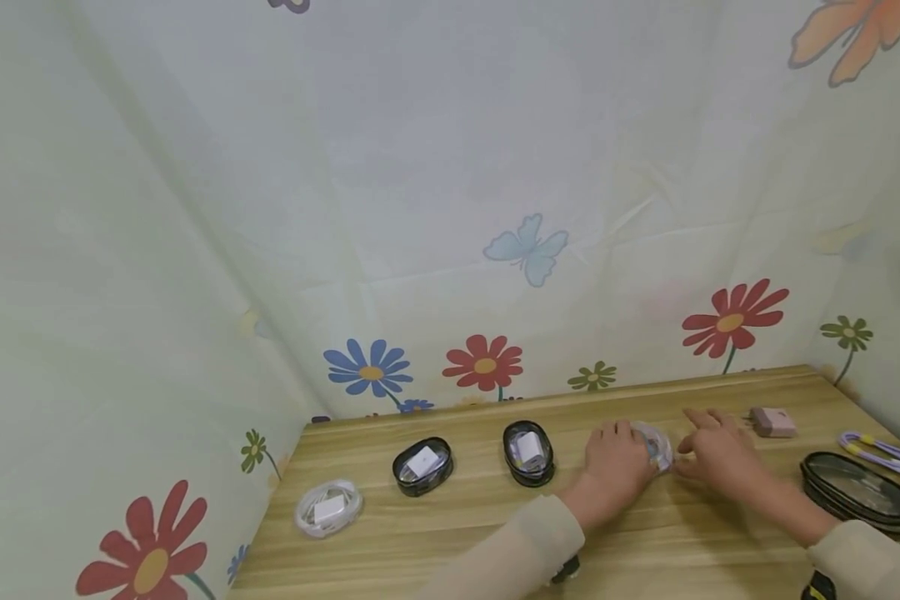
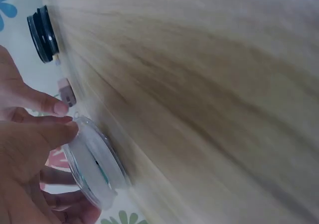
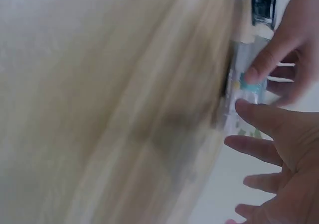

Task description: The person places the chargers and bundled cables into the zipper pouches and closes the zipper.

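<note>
A clear oval plastic case (image 1: 656, 447) stands on the wooden table, right of its middle. My left hand (image 1: 617, 460) grips it, the thumb along the near side and the fingers curled round the far side in the left wrist view. Something teal shows through the case (image 3: 243, 59) in the right wrist view. Just right of it is my right hand (image 1: 722, 454), its fingers spread and holding nothing. Its thumb (image 3: 254, 112) comes up close to the case's end; whether it touches cannot be made out.
Left on the table (image 1: 435, 550) lie a clear case with a white charger (image 1: 328, 510) and two black-rimmed cases (image 1: 423, 467) (image 1: 528, 453), also with chargers. At right are a pink charger plug (image 1: 772, 422), a coiled lilac cable (image 1: 881, 457) and a black-rimmed case (image 1: 858, 492). A flowered cloth hangs behind.
</note>
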`<move>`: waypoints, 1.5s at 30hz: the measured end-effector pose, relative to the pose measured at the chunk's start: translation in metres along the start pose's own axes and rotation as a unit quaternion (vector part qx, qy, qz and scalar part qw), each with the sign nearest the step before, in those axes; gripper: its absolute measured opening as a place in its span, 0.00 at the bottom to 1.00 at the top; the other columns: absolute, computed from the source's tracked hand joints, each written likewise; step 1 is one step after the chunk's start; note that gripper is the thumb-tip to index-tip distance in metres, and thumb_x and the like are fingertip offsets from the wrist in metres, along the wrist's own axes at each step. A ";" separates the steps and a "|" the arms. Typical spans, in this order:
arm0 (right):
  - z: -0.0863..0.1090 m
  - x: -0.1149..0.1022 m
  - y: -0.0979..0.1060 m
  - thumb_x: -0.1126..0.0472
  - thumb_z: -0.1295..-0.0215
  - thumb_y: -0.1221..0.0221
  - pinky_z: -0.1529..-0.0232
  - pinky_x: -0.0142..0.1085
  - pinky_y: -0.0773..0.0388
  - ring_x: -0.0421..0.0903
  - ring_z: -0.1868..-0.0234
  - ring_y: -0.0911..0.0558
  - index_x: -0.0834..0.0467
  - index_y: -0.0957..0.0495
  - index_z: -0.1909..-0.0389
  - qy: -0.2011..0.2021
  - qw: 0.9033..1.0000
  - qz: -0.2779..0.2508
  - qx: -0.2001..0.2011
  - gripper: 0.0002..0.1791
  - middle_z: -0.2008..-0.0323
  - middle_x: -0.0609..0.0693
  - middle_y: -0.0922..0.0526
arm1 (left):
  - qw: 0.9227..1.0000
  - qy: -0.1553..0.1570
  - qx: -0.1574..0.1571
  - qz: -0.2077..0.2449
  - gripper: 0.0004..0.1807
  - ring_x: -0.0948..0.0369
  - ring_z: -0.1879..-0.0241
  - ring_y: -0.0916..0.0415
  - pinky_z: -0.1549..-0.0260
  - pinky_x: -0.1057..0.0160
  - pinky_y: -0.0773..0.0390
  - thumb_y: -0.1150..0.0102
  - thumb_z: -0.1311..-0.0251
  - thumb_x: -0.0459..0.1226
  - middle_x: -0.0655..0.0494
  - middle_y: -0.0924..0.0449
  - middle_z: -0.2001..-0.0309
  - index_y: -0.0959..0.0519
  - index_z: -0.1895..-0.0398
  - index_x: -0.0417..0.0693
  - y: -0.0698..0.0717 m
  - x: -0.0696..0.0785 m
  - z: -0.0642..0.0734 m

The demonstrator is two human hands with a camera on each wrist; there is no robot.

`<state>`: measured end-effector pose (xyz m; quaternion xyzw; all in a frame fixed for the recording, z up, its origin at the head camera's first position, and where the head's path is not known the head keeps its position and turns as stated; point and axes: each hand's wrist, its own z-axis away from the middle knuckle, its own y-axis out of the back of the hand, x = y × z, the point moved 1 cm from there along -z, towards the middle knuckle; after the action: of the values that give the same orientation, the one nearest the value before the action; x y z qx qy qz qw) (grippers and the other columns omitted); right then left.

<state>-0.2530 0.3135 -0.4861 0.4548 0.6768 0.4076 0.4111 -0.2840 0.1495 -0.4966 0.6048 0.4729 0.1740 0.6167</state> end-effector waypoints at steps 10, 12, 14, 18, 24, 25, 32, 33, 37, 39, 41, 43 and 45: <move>-0.001 -0.009 -0.011 0.56 0.47 0.25 0.47 0.81 0.44 0.81 0.34 0.42 0.53 0.10 0.73 -0.057 0.998 -0.013 -0.005 0.05 0.34 0.74 0.31 | 0.999 -0.006 0.012 0.029 0.27 0.63 0.49 0.31 0.51 0.63 0.29 0.53 0.29 0.64 0.64 0.29 0.49 0.23 0.39 0.60 -0.002 0.006 -0.003; -0.001 -0.011 -0.012 0.57 0.47 0.25 0.45 0.81 0.45 0.80 0.33 0.44 0.53 0.09 0.73 -0.064 0.998 -0.013 -0.006 0.05 0.33 0.75 0.33 | 0.999 -0.009 0.009 0.031 0.27 0.63 0.49 0.32 0.52 0.63 0.30 0.52 0.29 0.64 0.64 0.29 0.49 0.23 0.39 0.60 0.000 0.006 -0.002; -0.001 -0.012 -0.013 0.58 0.48 0.25 0.45 0.81 0.45 0.80 0.33 0.44 0.53 0.10 0.74 -0.067 0.998 -0.012 -0.003 0.04 0.34 0.75 0.32 | 0.999 -0.011 0.009 0.035 0.27 0.63 0.48 0.32 0.52 0.63 0.30 0.51 0.30 0.64 0.64 0.29 0.48 0.23 0.40 0.60 0.001 0.005 -0.003; -0.001 -0.014 -0.015 0.59 0.48 0.24 0.45 0.81 0.44 0.81 0.34 0.41 0.51 0.11 0.78 -0.063 0.998 0.000 0.001 0.05 0.35 0.73 0.29 | 0.999 -0.011 0.007 0.045 0.27 0.62 0.48 0.33 0.54 0.63 0.32 0.51 0.29 0.63 0.64 0.30 0.47 0.23 0.40 0.59 0.002 0.004 -0.004; 0.001 -0.012 -0.021 0.58 0.45 0.26 0.46 0.80 0.42 0.80 0.35 0.38 0.50 0.15 0.81 -0.062 0.998 0.015 0.009 0.09 0.37 0.71 0.26 | 0.999 -0.005 0.001 0.045 0.23 0.63 0.47 0.34 0.51 0.64 0.32 0.49 0.29 0.60 0.64 0.31 0.47 0.22 0.41 0.59 0.004 0.008 -0.005; 0.002 -0.012 -0.022 0.57 0.44 0.27 0.46 0.79 0.41 0.79 0.35 0.37 0.52 0.16 0.80 -0.061 0.998 0.015 0.012 0.09 0.37 0.70 0.26 | 0.999 -0.005 -0.001 0.046 0.23 0.63 0.47 0.34 0.51 0.64 0.32 0.48 0.28 0.59 0.64 0.31 0.47 0.22 0.40 0.59 0.003 0.008 -0.005; 0.005 -0.009 -0.028 0.57 0.39 0.33 0.46 0.75 0.38 0.76 0.37 0.35 0.57 0.19 0.77 -0.028 0.999 0.000 0.019 0.11 0.42 0.69 0.25 | 0.999 -0.012 -0.015 0.037 0.23 0.63 0.45 0.35 0.50 0.63 0.30 0.47 0.29 0.59 0.65 0.32 0.43 0.24 0.38 0.61 0.000 0.010 -0.007; 0.005 -0.008 -0.028 0.57 0.38 0.33 0.47 0.75 0.37 0.75 0.37 0.34 0.57 0.19 0.77 -0.022 1.000 0.001 0.018 0.11 0.43 0.69 0.25 | 0.999 -0.012 -0.014 0.039 0.23 0.63 0.45 0.35 0.50 0.63 0.30 0.48 0.29 0.59 0.65 0.32 0.43 0.24 0.39 0.61 -0.001 0.009 -0.007; 0.004 -0.002 -0.029 0.61 0.37 0.34 0.48 0.77 0.37 0.76 0.37 0.34 0.53 0.22 0.80 0.011 1.000 -0.005 0.010 0.12 0.41 0.69 0.25 | 0.999 -0.020 -0.010 0.048 0.23 0.63 0.47 0.34 0.53 0.63 0.29 0.49 0.29 0.61 0.66 0.31 0.45 0.22 0.40 0.62 -0.003 0.008 -0.007; 0.004 0.001 -0.028 0.63 0.39 0.33 0.49 0.77 0.37 0.77 0.38 0.34 0.51 0.23 0.81 0.029 1.000 -0.005 0.012 0.13 0.41 0.69 0.26 | 0.998 -0.025 -0.009 0.050 0.22 0.63 0.48 0.33 0.54 0.63 0.29 0.49 0.29 0.61 0.66 0.31 0.46 0.22 0.41 0.62 -0.003 0.007 -0.007; 0.002 0.004 -0.026 0.64 0.42 0.32 0.49 0.77 0.37 0.77 0.38 0.34 0.51 0.22 0.82 0.046 0.999 0.003 0.020 0.12 0.40 0.69 0.26 | 0.998 -0.029 -0.010 0.057 0.21 0.64 0.48 0.33 0.54 0.63 0.28 0.48 0.29 0.60 0.67 0.30 0.45 0.22 0.41 0.64 -0.001 0.004 -0.007; 0.001 0.005 -0.023 0.64 0.43 0.30 0.48 0.77 0.38 0.77 0.37 0.35 0.50 0.19 0.80 0.056 0.998 0.011 0.029 0.10 0.38 0.69 0.27 | 0.998 -0.036 -0.015 0.059 0.21 0.64 0.47 0.32 0.52 0.64 0.27 0.48 0.29 0.59 0.67 0.30 0.43 0.23 0.39 0.66 0.002 0.001 -0.007; 0.000 0.005 -0.020 0.64 0.44 0.28 0.47 0.77 0.39 0.77 0.36 0.35 0.50 0.16 0.78 0.060 0.997 0.015 0.037 0.08 0.36 0.68 0.27 | 0.997 -0.041 -0.021 0.065 0.21 0.65 0.46 0.31 0.52 0.64 0.26 0.46 0.29 0.59 0.68 0.30 0.41 0.23 0.38 0.68 0.004 -0.002 -0.007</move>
<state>-0.2600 0.3130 -0.5054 0.4547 0.7080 0.4144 0.3467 -0.2887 0.1526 -0.4909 0.6280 0.4034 0.1983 0.6353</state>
